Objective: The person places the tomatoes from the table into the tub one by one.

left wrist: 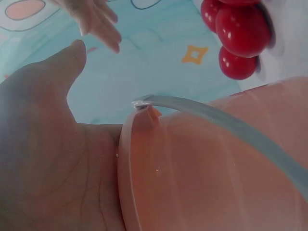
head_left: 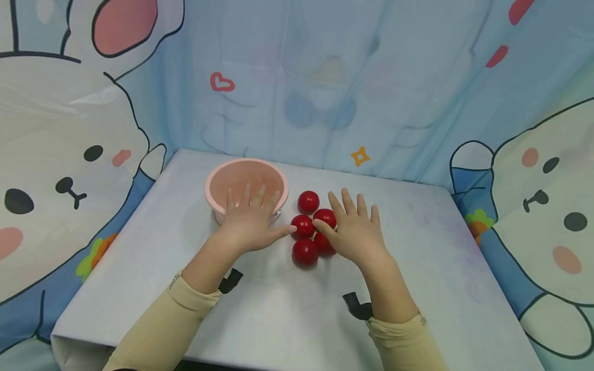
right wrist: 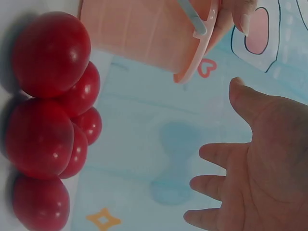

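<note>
Red balls (head_left: 302, 226) sit in a tight cluster on the table (head_left: 441, 288), just right of the pink bucket (head_left: 225, 178). The head view shows 5 of them and the right wrist view 6, so the right hand (head_left: 355, 226) probably hides 1. That hand is spread, palm down, holding nothing; from its wrist, a gap shows between its fingers and the balls. The left hand (head_left: 246, 221) is spread too and holds nothing, lying across the bucket's near rim as the head sees it; whether skin touches plastic, I cannot tell. The bucket stands upright, its grey handle (left wrist: 231, 122) lying down against the outer wall.

The likeliest trouble is rolling: the balls look smooth and round, nothing fences them in, and they crowd together, so a careless thumb on 1 could send others off towards the table's near edge. Weight from the left hand on the rim could tilt the bucket, which looks light, or shove it into the cluster. The handle, on the side facing the balls, might snag a finger. Glossy surfaces could also slip from a loose pinch.
</note>
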